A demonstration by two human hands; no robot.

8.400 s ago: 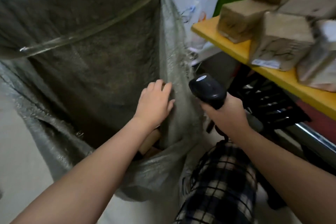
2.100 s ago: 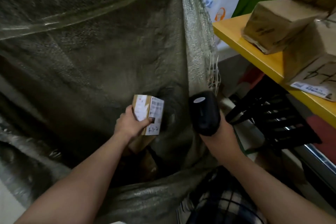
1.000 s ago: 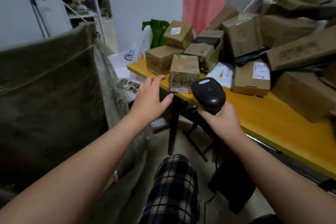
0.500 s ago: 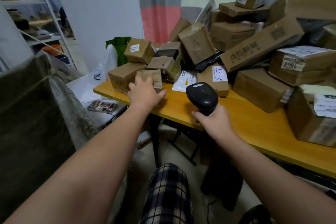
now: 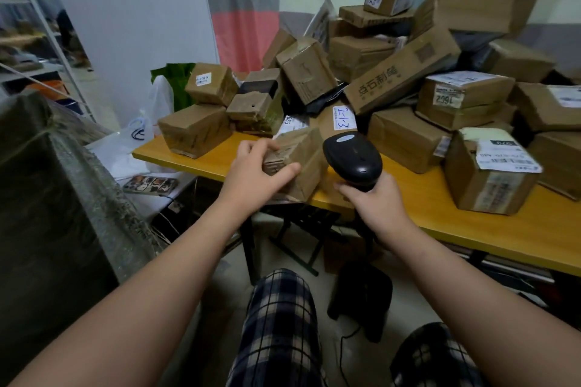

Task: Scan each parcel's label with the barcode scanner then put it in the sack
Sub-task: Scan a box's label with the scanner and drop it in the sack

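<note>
My left hand (image 5: 256, 171) grips a small taped cardboard parcel (image 5: 303, 160) at the near edge of the yellow table (image 5: 503, 229), fingers over its top and thumb along its front. My right hand (image 5: 375, 206) holds the black barcode scanner (image 5: 352, 157) by its handle just right of that parcel, head tilted up. No label shows on the parcel's visible faces. The dark green woven sack (image 5: 50, 198) stands at the left, its rim level with the table.
Several cardboard parcels (image 5: 408, 72) are heaped on the table, some with white labels. A phone (image 5: 150, 184) lies on a low white surface below the table's left end, beside white plastic bags (image 5: 157, 104). My plaid-trousered legs (image 5: 279, 324) are below. A black stand (image 5: 361, 298) sits on the floor.
My left hand has drawn the small parcel from the pile toward the table's near edge, next to the scanner. Before that it dropped a labelled parcel into the sack and swung to the table.
</note>
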